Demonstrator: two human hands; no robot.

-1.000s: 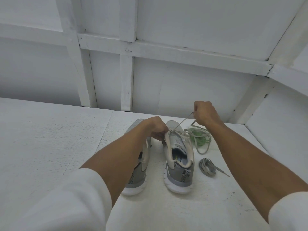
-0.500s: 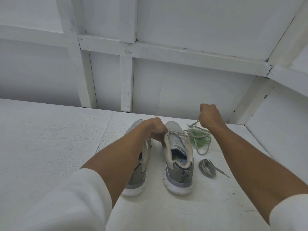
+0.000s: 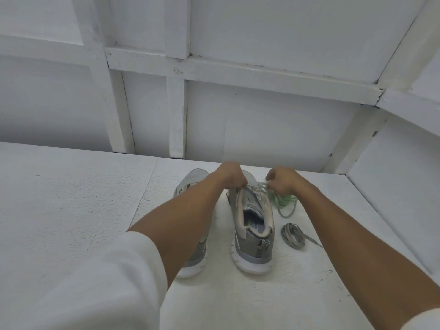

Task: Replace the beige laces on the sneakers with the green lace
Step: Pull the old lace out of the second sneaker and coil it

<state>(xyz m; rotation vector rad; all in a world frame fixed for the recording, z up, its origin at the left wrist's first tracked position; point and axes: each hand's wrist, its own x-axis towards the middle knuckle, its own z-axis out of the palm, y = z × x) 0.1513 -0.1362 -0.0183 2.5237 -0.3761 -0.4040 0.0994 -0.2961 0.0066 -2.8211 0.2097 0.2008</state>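
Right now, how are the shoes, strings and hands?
Right grey mesh sneaker, upright, beige lace partly threaded.
Left grey mesh sneaker, upright, partly behind arm.
Green lace, bunched loose beside right sneaker.
Coiled grey-beige lace, loose on table.
Left hand, grips right sneaker's top.
Right hand, pinches its beige lace.

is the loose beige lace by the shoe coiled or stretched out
Coiled: the loose beige lace lies bunched, one tip trailing, right of the right sneaker.

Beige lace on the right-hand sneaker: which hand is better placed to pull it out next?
Probably the right: the right hand pinches the beige lace, while the left hand grips the sneaker, steadying it.
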